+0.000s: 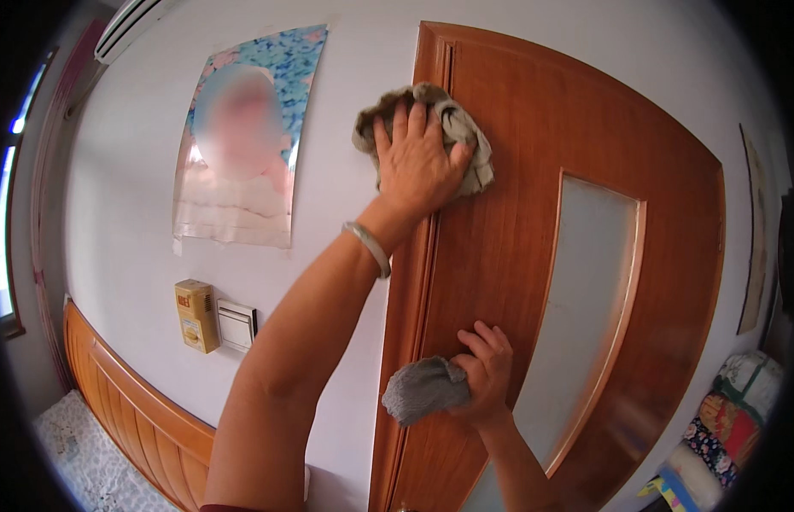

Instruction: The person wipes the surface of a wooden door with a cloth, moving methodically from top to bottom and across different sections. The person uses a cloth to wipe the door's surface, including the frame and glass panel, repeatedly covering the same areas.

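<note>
My left hand, with a pale bangle at its wrist, holds a bunched olive-grey cleaning cloth high against the upper left of the brown wooden door frame. Its fingers are spread over the cloth, which also overlaps the white wall. Lower down, in front of the brown door, my right hand grips a folded grey cloth at its right end. The fingertips of that hand point upward, near or on the door surface; contact cannot be made out.
A frosted glass panel is set in the door. Left of the frame are a poster, a yellow box and a white wall switch. A wooden headboard stands lower left. Folded bedding is piled at the right.
</note>
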The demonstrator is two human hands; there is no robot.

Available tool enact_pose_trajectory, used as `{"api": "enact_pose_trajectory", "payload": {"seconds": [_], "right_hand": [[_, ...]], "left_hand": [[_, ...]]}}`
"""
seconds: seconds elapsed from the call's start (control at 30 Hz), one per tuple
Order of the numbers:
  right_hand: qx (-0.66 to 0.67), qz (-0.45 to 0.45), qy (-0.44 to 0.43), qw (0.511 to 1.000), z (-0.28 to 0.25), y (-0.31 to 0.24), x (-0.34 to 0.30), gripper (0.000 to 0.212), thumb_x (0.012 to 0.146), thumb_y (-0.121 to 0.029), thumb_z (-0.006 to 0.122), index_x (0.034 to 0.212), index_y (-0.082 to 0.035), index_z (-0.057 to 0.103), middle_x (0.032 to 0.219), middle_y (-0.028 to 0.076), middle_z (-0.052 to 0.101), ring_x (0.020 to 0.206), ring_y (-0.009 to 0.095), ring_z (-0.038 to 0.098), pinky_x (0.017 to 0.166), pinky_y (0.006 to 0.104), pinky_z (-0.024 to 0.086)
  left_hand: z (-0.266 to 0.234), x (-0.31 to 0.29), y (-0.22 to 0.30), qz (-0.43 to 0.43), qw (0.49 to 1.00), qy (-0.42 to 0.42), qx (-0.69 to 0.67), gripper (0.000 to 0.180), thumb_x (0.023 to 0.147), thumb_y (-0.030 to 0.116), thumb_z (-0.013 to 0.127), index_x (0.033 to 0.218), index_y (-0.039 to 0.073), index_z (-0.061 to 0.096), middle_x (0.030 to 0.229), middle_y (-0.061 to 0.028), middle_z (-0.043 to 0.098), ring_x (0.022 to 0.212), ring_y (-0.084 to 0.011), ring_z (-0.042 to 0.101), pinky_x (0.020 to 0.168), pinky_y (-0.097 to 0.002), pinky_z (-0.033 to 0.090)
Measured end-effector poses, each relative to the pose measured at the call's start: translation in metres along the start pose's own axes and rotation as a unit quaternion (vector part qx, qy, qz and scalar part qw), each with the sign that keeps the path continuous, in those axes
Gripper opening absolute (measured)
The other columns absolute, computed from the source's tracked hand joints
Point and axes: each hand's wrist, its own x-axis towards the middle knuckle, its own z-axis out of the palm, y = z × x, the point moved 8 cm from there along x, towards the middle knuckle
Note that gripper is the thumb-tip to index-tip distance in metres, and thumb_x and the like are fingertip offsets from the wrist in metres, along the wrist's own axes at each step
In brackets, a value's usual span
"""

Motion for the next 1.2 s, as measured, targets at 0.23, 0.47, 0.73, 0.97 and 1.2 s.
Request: {"api": "enact_pose_trajectory", "payload": {"seconds": [0.23,0.47,0.73,0.97,1.2], "right_hand": [[-0.01,-0.024,0.024,0.999,-0.005,-0.008,-0.005,0.022,0.092,-0.032,0.069,0.098,-0.013,0.06,0.121,0.009,0.066,0.124,0.031,0.058,0.103,0.0495,0.049],[0.004,-0.019,-0.022,1.0,-0.001,-0.015,-0.014,0.022,0.092,-0.035,0.067,0.098,-0.014,0.062,0.118,0.007,0.067,0.119,0.029,0.061,0.101,0.0478,0.05],[0.013,-0.01,0.009,1.0,-0.003,-0.011,-0.021,0.029,0.09,-0.04,0.07,0.095,-0.012,0.063,0.115,0.009,0.068,0.118,0.031,0.06,0.099,0.0487,0.051],[0.07,0.007,0.006,0.998,-0.006,-0.007,-0.022,0.03,0.085,-0.036,0.077,0.092,-0.01,0.063,0.114,0.01,0.066,0.118,0.033,0.059,0.096,0.0467,0.052],[0.153,0.078,-0.02,0.985,-0.034,-0.027,-0.054,0.026,0.078,-0.022,0.084,0.086,-0.007,0.063,0.107,0.011,0.068,0.105,0.032,0.065,0.083,0.042,0.056]], "left_hand": [[0.02,0.082,-0.01,-0.043,0.998,-0.036,-0.005,0.08,0.094,0.067,0.044,0.145,0.006,0.054,0.158,-0.0161,0.041,0.151,-0.0349,0.027,0.121,-0.0599,0.012],[0.009,0.113,0.002,-0.038,0.999,-0.018,-0.023,0.078,0.097,0.059,0.042,0.147,-0.001,0.048,0.158,-0.0213,0.038,0.15,-0.0399,0.028,0.123,-0.0576,0.013],[0.027,0.102,-0.008,-0.025,0.999,0.006,0.03,0.077,0.099,0.057,0.039,0.145,-0.005,0.049,0.158,-0.0189,0.042,0.148,-0.0371,0.03,0.123,-0.0558,0.014],[0.02,0.049,0.0,-0.016,0.998,0.056,-0.008,0.074,0.097,0.053,0.045,0.136,-0.009,0.057,0.147,-0.0204,0.05,0.144,-0.0433,0.035,0.12,-0.0612,0.014],[0.004,-0.002,0.005,-0.035,0.997,0.064,-0.011,0.071,0.098,0.052,0.048,0.138,-0.006,0.055,0.151,-0.0189,0.047,0.145,-0.041,0.033,0.12,-0.06,0.015]]}}
